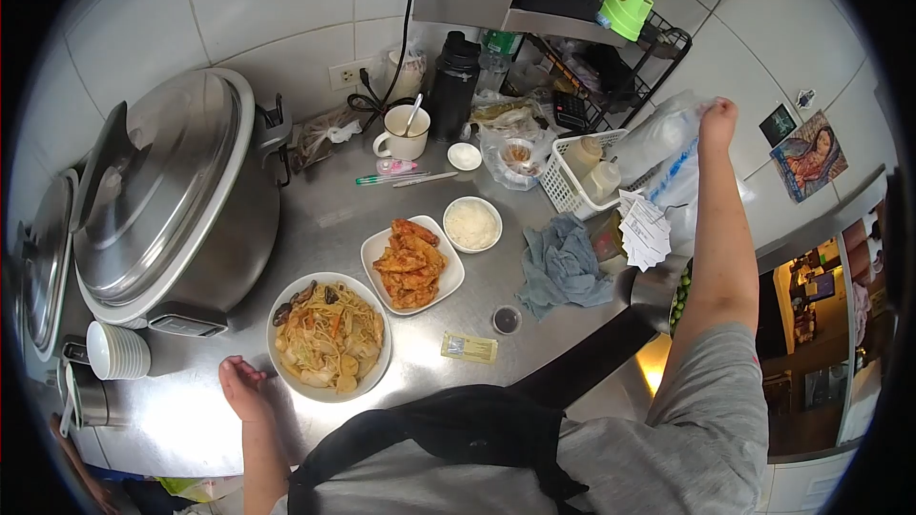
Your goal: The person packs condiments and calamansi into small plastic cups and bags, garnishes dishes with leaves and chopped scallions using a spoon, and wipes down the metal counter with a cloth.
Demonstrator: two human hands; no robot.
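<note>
My left hand hovers over the steel counter beside a white bowl of stir-fried noodles. Its fingers are loosely curled and a little apart, with nothing seen in them. Up at the right, my right hand is closed on the top of a clear plastic bag, above a white basket with squeeze bottles. Behind the noodles is a square white dish of glazed fried chicken. A small bowl of white rice stands next to it. Nearer me are a sauce cup and a flat yellowish packet.
A large rice cooker fills the left, with stacked white cups in front. A blue cloth and paper slips lie at right. Along the back stand a mug, a black bottle and a wire rack.
</note>
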